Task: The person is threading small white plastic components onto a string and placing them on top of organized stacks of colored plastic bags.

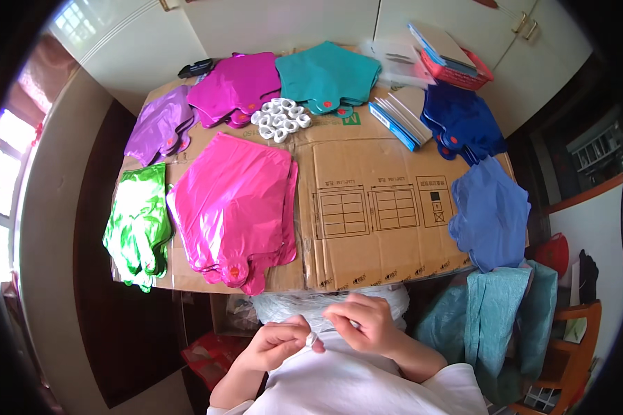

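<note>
My left hand (pixel 278 344) is closed in front of my chest, pinching a small white roll (pixel 311 339) of thin ribbon or string between thumb and finger. Close beside it on the right, my right hand (pixel 367 322) has its fingers curled in a pinch. A faint pale strand seems to run between the two hands, but what the right fingers hold is too small to make out. Similar white rolls (pixel 280 119) lie heaped on the cardboard-covered table (pixel 367 256). Nearest to my hands on the tabletop is a stack of flat pink foil balloons (pixel 232 200).
Stacks of foil balloons ring the table: green (pixel 140 218), purple (pixel 158 126), magenta (pixel 235 86), teal (pixel 327 75), dark blue (pixel 464 121) and light blue (pixel 490 211). White sticks (pixel 405 114) lie by a blue box. A red basket (pixel 467 72) stands back right; teal woven bags (pixel 498 318) hang right.
</note>
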Demonstrator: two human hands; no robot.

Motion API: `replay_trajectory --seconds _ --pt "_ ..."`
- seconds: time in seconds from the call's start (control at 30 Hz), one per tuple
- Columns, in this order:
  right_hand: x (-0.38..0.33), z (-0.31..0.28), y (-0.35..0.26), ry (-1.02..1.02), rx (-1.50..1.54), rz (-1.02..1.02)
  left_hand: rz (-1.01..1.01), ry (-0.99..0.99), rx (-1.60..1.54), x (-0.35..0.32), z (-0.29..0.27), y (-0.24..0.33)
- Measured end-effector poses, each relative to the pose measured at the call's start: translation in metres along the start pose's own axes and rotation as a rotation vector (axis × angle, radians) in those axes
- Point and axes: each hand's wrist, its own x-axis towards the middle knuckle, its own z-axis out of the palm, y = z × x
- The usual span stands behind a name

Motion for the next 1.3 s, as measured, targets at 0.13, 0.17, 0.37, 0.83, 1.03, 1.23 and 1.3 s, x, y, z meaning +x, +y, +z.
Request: replay_trajectory --seconds 0.13,0.17,0.37,0.83,1.03,1.23,1.3 --pt "-0.017 0.016 -0.006 -0.295 -0.003 -0.163 0.043 0.382 0.18 0.005 0.009 -0.003" --pt "-0.017 0.01 -0.011 -0.263 0.02 -0.157 0.034 0.32 0.484 0.007 0.006 0.001" --pt "-0.018 0.015 -0.001 -0.166 0.023 -0.032 0.101 0.132 0.147 0.004 0.009 0.003" --pt "0.0 0.005 -0.007 -0.161 0.012 0.05 0.146 0.135 0.128 -0.001 0.001 -0.002" --pt "0.003 -0.001 -0.013 -0.111 -0.059 -0.045 0.021 0.101 0.494 0.005 -0.001 0.005" --pt "0.002 0.017 0.003 -0.096 -0.009 -0.028 -0.027 0.179 -0.135 -0.003 -0.003 -0.018" --pt "-0.002 0.023 0.004 -0.087 -0.118 -0.139 -0.004 0.29 -0.083 -0.001 -0.002 -0.02"
